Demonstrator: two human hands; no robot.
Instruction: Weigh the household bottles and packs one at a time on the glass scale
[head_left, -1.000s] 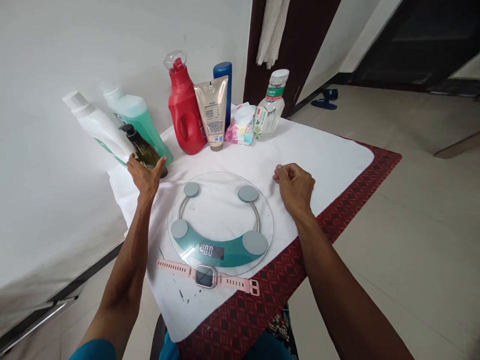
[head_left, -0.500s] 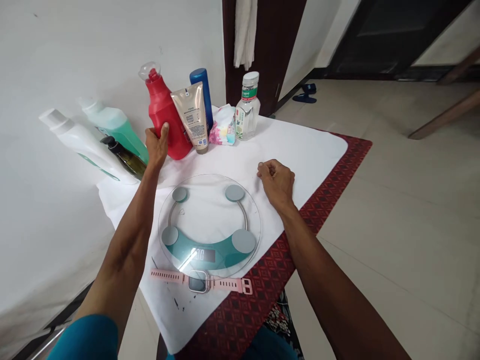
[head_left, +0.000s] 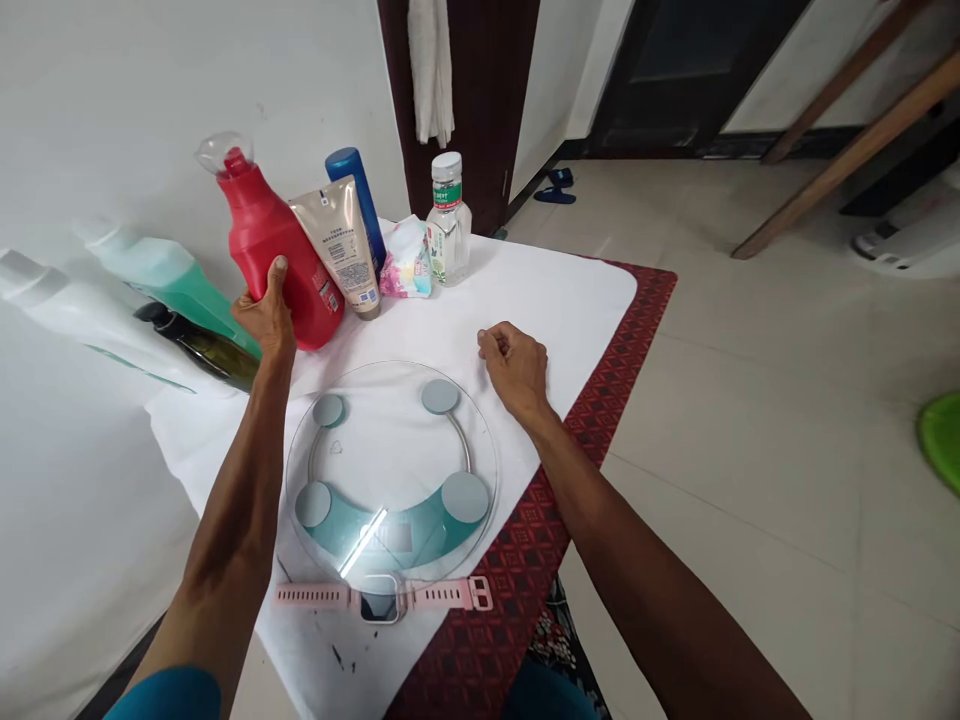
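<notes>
My left hand [head_left: 268, 312] is closed around the side of a red bottle [head_left: 279, 250] with a clear cap, its thumb on the front. The bottle leans beside a beige squeeze tube [head_left: 343, 240]. On the white cloth my right hand [head_left: 516, 366] rests loosely curled, with nothing visible in its fingers. Between my forearms lies a round glass bathroom scale [head_left: 394, 420], its display partly washed out by glare. A pink smartwatch [head_left: 380, 600] is stretched out flat along the scale's near edge.
Behind the tube stand a blue bottle [head_left: 358, 200], a colourful packet [head_left: 407, 258] and a clear bottle with a white lid [head_left: 448, 235]. At left, a white bottle [head_left: 97, 325], a green bottle [head_left: 169, 280] and a dark pump bottle [head_left: 206, 350] lean near the wall.
The whole view has swung to the right, so the table appears further left. My left hand still grips the red bottle, and my right hand stays curled on the cloth.
</notes>
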